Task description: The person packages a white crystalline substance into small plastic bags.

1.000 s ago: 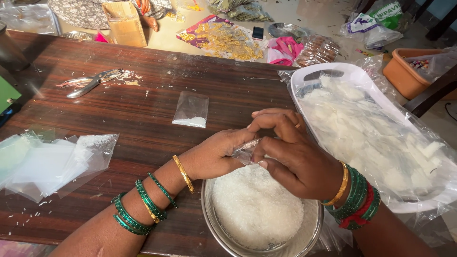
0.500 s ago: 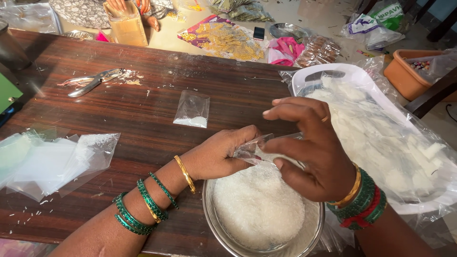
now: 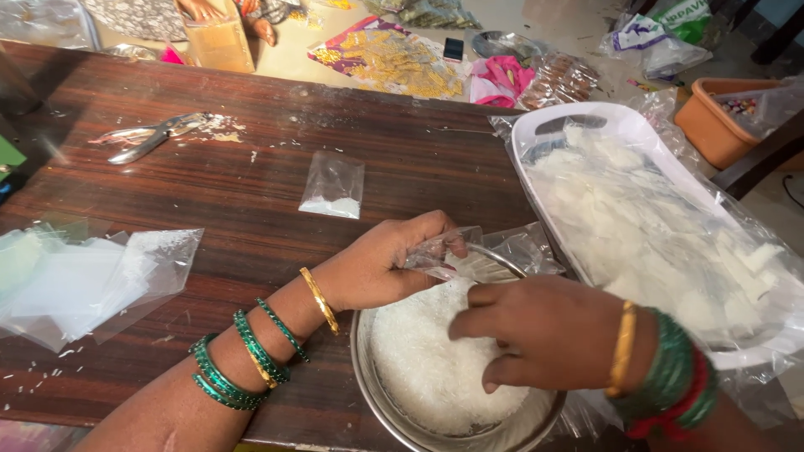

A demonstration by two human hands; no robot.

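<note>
Just beyond the right hand, the left hand pinches a small clear plastic pouch between thumb and fingers, holding it over the far rim of the steel bowl, probably so that any spill falls back in. The right hand is curled, fingers down on the white grains in the bowl; whether it grips any I cannot tell. Right of it, almost touching the bowl, lies a white tray of filled packets under plastic sheet. Beyond the left hand a filled pouch rests on the wooden table; empty pouches lie far left. Open tabletop lies between them; the bowl sits near the table's near edge.
</note>
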